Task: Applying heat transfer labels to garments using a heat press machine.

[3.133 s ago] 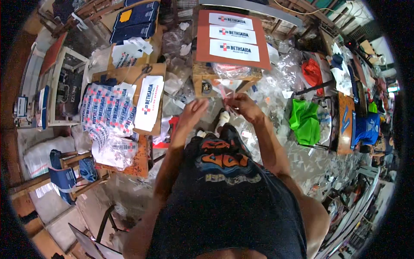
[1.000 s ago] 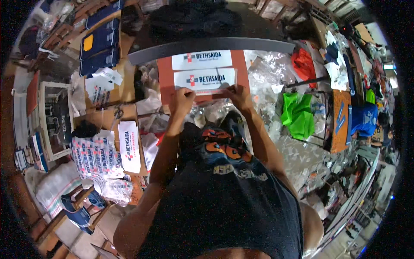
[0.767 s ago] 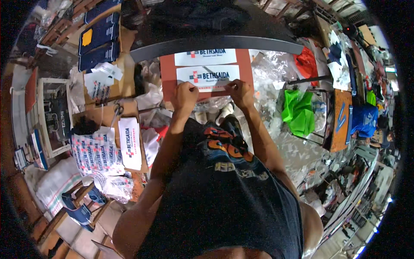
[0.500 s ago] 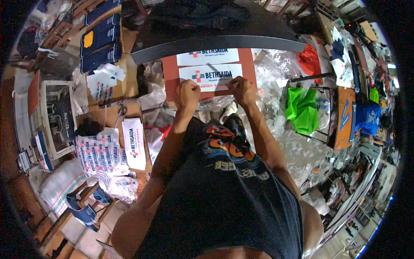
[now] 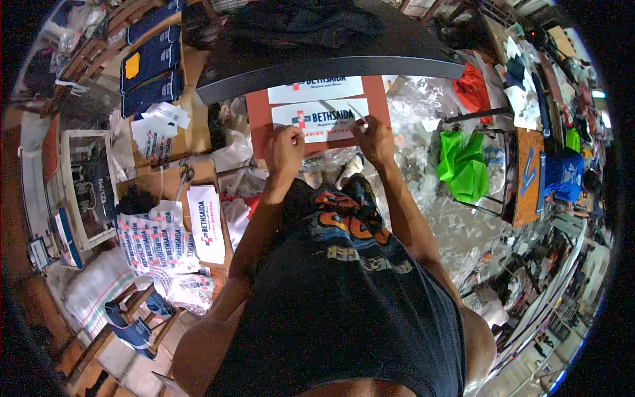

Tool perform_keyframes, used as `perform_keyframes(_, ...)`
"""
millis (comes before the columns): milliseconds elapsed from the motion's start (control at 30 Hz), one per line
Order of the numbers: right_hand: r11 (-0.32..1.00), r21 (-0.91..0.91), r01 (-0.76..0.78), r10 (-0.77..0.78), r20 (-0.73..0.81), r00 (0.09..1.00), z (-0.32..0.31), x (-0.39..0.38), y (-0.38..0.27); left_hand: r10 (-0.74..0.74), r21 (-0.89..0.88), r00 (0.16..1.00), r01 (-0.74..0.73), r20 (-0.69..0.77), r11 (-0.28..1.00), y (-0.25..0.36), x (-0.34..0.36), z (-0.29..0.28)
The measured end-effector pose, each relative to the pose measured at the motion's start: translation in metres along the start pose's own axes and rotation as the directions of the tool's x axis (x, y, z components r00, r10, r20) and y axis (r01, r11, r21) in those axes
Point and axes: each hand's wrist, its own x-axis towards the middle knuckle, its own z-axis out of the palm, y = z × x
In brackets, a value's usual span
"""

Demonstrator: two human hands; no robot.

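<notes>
Scrap-littered floor (image 5: 456, 245) surrounds a flat red-brown board (image 5: 261, 116). On it, just beyond left grip (image 5: 286, 153) and right grip (image 5: 376, 140), lies a smooth white panel (image 5: 321, 123); both have fingertips pressed together near its lower edge, pinching what, I cannot tell. Well left of them sits a striped woven sack (image 5: 99, 283), its inside hidden.

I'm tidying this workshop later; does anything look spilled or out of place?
Yes: pale scraps litter the floor on the right, and crumpled clear plastic lies heaped beside the red-brown board, looking like unswept waste.
</notes>
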Motion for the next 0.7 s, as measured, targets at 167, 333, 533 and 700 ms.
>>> perform_keyframes(167,0.935,0.324,0.146,-0.048,-0.291,0.955,-0.037,-0.017,0.008,-0.004,0.174,0.997,0.016,-0.071,0.985,0.031,-0.008,-0.045)
perform_keyframes(333,0.404,0.851,-0.337,0.425,0.152,0.892,-0.055,-0.029,0.059,0.292,0.251,0.943,-0.247,-0.161,0.936,0.016,-0.012,-0.066)
perform_keyframes(533,0.581,0.781,-0.229,0.298,0.058,0.953,-0.048,-0.045,0.056,0.133,0.225,0.989,-0.116,-0.058,0.967,0.022,-0.017,-0.065)
perform_keyframes(700,0.540,0.770,-0.340,0.169,0.297,0.940,-0.041,-0.038,0.030,0.255,0.245,0.967,-0.248,0.004,0.937,0.041,-0.010,-0.051)
